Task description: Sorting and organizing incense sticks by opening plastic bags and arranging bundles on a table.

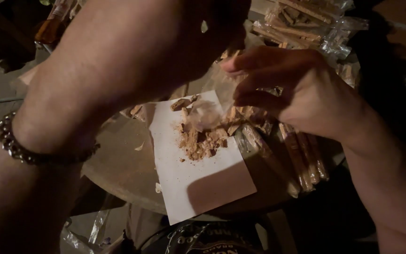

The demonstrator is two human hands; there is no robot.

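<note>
Our left hand (132, 51) runs past the top edge, its fingers unseen. The clear bag (207, 110) beside our right hand (301, 94) blurs. We cannot tell the far packets' (316, 21) contents.

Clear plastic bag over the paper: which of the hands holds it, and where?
The right hand pinches the clear plastic bag by its upper edge; the left hand's grip is out of view.

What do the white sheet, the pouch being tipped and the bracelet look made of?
White sheet: matte paper, flat with crisp edges. Pouch in the right hand: thin clear plastic film, glossy and crinkled. Bracelet on the left wrist: round polished beads, metal or stone, unclear in this light.
</note>
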